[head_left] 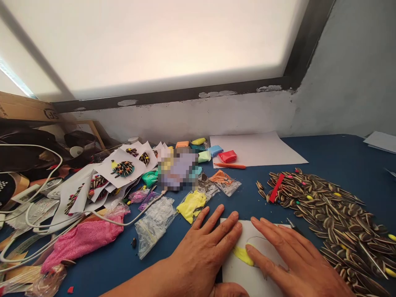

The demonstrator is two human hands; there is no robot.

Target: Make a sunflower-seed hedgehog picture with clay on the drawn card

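A white card (236,275) lies on the blue table in front of me, with a curved pencil line on it. A flat patch of yellow modelling clay (243,255) sticks to the card. My left hand (206,251) lies over the card's left edge, fingers spread, fingertips beside the clay. My right hand (289,258) rests over the card's right side with its fingers stretched out. Its thumb tip touches the clay's right edge. More yellow clay (191,205) sits on a plastic bag just beyond my left fingers. Part of the card is hidden under my hands.
Striped sunflower seeds (328,214) spread across the right, with a red strip (276,188) on them. Coloured clay packets (227,156) and a large white sheet (260,148) lie at the back. Seed-decorated cards (123,168), a white cable (136,218) and pink knitted fabric (83,241) crowd the left.
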